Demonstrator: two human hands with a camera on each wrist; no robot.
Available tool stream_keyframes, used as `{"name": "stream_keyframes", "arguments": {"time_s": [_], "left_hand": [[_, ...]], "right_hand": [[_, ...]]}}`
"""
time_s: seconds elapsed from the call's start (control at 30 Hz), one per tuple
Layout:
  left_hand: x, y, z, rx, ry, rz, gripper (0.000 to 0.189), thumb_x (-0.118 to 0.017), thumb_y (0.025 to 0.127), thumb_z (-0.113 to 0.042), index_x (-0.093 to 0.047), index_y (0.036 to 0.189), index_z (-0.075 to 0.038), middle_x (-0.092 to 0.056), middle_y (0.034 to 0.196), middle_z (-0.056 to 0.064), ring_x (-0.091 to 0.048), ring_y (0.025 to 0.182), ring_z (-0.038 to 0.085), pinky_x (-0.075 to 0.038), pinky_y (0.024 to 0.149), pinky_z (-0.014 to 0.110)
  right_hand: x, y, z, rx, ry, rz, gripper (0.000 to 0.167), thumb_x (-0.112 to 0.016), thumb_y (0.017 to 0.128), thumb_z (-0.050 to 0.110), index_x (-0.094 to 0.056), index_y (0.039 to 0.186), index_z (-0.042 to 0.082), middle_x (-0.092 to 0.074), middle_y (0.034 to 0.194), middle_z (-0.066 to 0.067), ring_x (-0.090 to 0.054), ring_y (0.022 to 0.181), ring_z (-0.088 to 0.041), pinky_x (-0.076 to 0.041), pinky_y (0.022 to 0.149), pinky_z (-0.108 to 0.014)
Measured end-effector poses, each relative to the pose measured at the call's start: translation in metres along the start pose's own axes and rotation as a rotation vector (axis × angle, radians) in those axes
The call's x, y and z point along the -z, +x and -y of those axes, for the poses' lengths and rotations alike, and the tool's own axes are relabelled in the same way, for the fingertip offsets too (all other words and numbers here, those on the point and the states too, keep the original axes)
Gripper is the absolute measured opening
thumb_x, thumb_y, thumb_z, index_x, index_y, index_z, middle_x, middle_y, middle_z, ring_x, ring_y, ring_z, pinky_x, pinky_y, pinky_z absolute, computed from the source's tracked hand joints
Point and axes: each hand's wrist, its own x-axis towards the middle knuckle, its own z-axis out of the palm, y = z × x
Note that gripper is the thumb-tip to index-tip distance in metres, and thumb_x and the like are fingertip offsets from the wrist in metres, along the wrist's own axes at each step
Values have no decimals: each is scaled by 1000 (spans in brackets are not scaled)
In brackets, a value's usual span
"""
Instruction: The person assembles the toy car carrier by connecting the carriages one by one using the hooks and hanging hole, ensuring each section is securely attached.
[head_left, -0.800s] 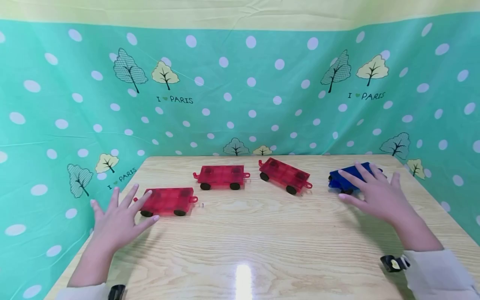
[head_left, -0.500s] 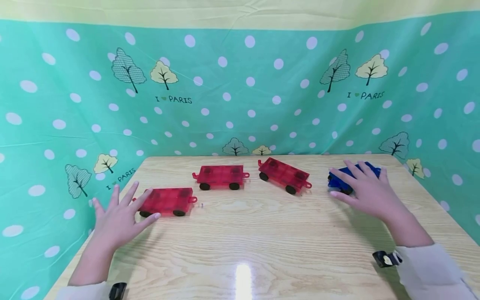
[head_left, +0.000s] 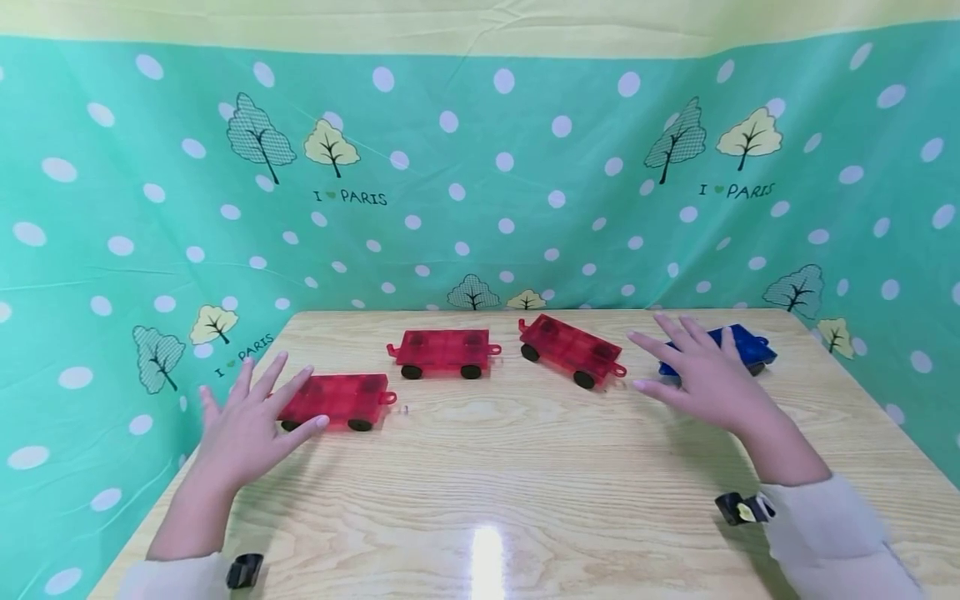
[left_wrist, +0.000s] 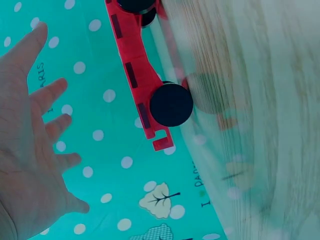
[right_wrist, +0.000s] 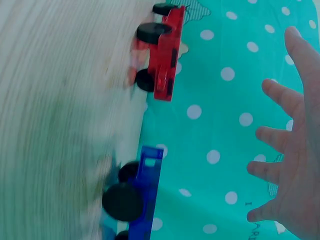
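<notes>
My left hand [head_left: 243,437], fingers spread, hovers over the near end of a red translucent toy train car [head_left: 337,400] at the left. In the left wrist view that hand [left_wrist: 30,145] is apart from the red car [left_wrist: 140,75], whose black wheels stand on the table. Fingers spread too, my right hand [head_left: 708,379] overlaps the left part of a blue toy train car [head_left: 750,346] in the head view. The right wrist view has a gap between the hand [right_wrist: 295,150] and the blue car [right_wrist: 147,195]. Neither hand holds anything.
Two more red cars stand towards the back of the wooden table [head_left: 480,467]: one straight [head_left: 442,350], one turned at an angle [head_left: 570,346]. A tiny clear bit [head_left: 406,409] lies near the left car's hook. A green polka-dot cloth [head_left: 480,183] hangs behind and beside the table.
My right hand has moved left across the blue car, uncovering its right end. The left hand has shifted slightly right and up. The cars have stayed where they were.
</notes>
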Motion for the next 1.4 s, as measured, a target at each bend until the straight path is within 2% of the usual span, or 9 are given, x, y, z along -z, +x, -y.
{"name": "stream_keyframes", "arguments": {"time_s": [0.13, 0.37, 0.83, 0.97, 1.1, 1.17, 1.3, 1.4], "left_hand": [[-1, 2, -1, 0, -24, 0, 79, -58, 87, -64, -38, 151, -22, -20, 158, 18, 4, 145, 47, 19, 94, 77], [-2, 4, -3, 0, -72, -1, 80, -61, 87, -61, -37, 152, -21, -20, 158, 19, 4, 145, 46, 17, 95, 78], [-12, 8, -3, 0, -168, 8, 84, -67, 83, -60, -38, 152, -20, -20, 159, 18, 1, 144, 48, 16, 95, 78], [-13, 10, -4, -12, -200, 10, 85, -70, 82, -58, -39, 151, -18, -22, 158, 17, -7, 144, 47, 13, 98, 77], [-18, 14, -2, -34, -246, 12, 87, -73, 81, -55, -40, 150, -14, -26, 157, 18, -19, 140, 46, 5, 103, 76], [-22, 16, 0, -42, -277, 8, 87, -75, 80, -53, -41, 149, -13, -28, 156, 18, -24, 138, 46, -3, 104, 76], [-27, 20, 2, -53, -331, 0, 89, -80, 76, -49, -42, 149, -15, -30, 155, 16, -27, 135, 46, -19, 99, 75], [-29, 22, 3, -61, -347, -3, 90, -82, 74, -48, -42, 149, -17, -32, 154, 15, -29, 134, 45, -25, 95, 74]], "right_hand": [[-3, 6, 7, 14, 35, 5, 72, -57, 92, 58, -36, 152, 26, -17, 160, -17, -9, 144, -46, 8, 102, -76], [-12, 18, 20, 41, 87, 5, 71, -57, 90, 60, -40, 151, 26, -18, 161, -13, -10, 145, -43, -1, 103, -76], [-28, 41, 43, 113, 152, 12, 73, -60, 88, 61, -38, 151, 30, -21, 160, -12, -12, 146, -41, -1, 107, -72], [-31, 45, 50, 130, 183, 19, 73, -63, 88, 58, -38, 151, 30, -20, 161, -11, -13, 146, -39, -1, 109, -70], [-35, 51, 57, 161, 214, 12, 73, -65, 88, 55, -38, 151, 31, -22, 160, -11, -16, 146, -38, -3, 109, -69], [-37, 54, 61, 185, 232, -2, 73, -64, 88, 55, -39, 151, 29, -24, 159, -11, -18, 145, -38, -5, 109, -69], [-42, 61, 67, 227, 268, -32, 73, -64, 87, 57, -41, 150, 27, -27, 158, -11, -22, 144, -36, -10, 110, -67], [-46, 66, 72, 246, 304, -48, 72, -66, 87, 55, -43, 149, 26, -28, 158, -10, -24, 143, -37, -15, 111, -64]]}}
